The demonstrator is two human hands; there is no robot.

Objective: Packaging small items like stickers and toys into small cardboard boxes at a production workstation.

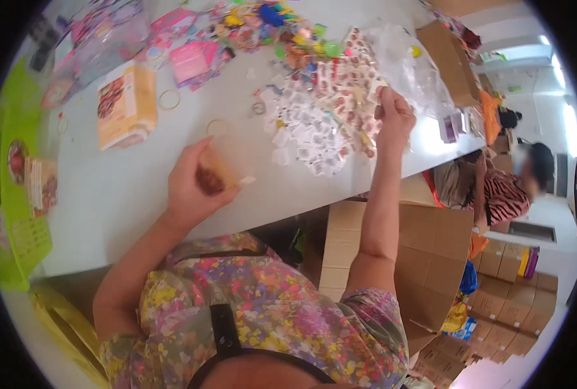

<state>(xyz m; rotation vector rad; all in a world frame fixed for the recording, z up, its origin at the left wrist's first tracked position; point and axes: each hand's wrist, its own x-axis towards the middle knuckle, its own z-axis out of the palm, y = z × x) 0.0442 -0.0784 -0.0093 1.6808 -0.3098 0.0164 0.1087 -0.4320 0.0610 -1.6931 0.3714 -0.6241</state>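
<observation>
My left hand (190, 181) is closed round an orange-brown printed packet (220, 170), held above the near part of the white table (152, 188). Out to the right, my right hand (395, 115) has its fingers pinched together. Anything between those fingertips is too small to make out. Beside and under that hand lie white and red-brown patterned sachets (348, 84). A heap of small white printed slips (311, 133) spreads between my two hands. A stack of orange and white printed packets (127, 107) rests on the table left of my left hand.
Small colourful trinkets (272, 26) are heaped at the far side. Pink packages (194, 61) lie at the far left, near a green basket (19, 227). Clear plastic bags (402, 61) and an open carton (447, 61) stand far right. Another person (502, 188) sits beyond the table.
</observation>
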